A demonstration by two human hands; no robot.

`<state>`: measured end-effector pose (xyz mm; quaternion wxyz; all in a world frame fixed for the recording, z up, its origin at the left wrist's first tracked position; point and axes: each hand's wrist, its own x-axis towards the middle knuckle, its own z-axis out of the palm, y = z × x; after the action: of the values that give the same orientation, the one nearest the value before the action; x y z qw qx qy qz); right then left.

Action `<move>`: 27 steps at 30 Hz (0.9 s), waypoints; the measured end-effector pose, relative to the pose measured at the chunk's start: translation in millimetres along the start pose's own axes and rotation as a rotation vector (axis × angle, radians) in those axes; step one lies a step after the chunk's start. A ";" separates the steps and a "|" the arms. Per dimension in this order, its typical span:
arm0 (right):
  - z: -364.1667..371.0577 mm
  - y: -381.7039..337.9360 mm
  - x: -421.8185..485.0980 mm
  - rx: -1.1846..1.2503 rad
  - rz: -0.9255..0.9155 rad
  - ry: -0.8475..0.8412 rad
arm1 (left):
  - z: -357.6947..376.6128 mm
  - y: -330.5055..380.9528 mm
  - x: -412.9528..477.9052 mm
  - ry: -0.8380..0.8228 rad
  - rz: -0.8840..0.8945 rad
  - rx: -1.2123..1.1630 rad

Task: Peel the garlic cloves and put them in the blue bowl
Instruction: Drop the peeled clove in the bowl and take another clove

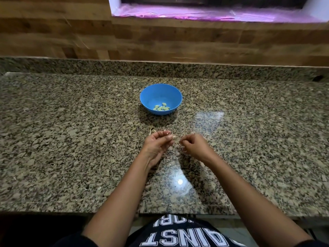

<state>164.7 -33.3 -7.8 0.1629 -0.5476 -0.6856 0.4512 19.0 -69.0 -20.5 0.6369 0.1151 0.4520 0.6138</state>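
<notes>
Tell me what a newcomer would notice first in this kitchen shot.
The blue bowl stands out mid-counter on the speckled granite countertop, with a few pale peeled cloves in its bottom. Nearer the person, the left hand pinches a garlic clove, and the blurred right hand curls close beside it. Along the top, a window ledge glows pink.

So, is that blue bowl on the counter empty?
No, several peeled garlic cloves lie in the bottom of the blue bowl.

Home kitchen: speckled granite counter [71,139]
</notes>
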 end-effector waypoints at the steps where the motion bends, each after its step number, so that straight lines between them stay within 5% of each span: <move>1: -0.1 -1.1 -1.2 -0.019 -0.007 0.001 | -0.3 0.0 -0.2 0.003 0.002 -0.005; 6: 1.7 -1.0 -2.8 0.192 -0.004 0.125 | 1.4 -3.3 -1.1 0.020 0.033 0.026; 10: 3.3 -5.1 -6.3 0.515 0.007 0.033 | 3.2 -9.2 -0.2 0.006 0.091 0.109; 22: 6.1 -1.9 -6.1 0.840 0.126 0.030 | 7.9 -14.0 6.4 0.050 0.317 0.683; 27: -0.3 -0.5 -6.4 0.997 0.196 -0.046 | 5.2 -13.3 6.2 -0.057 0.280 0.738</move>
<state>166.8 -38.9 -5.5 0.3461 -0.4549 -0.3356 0.7488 30.7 -64.3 -29.6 0.4753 0.4137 0.6044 0.4875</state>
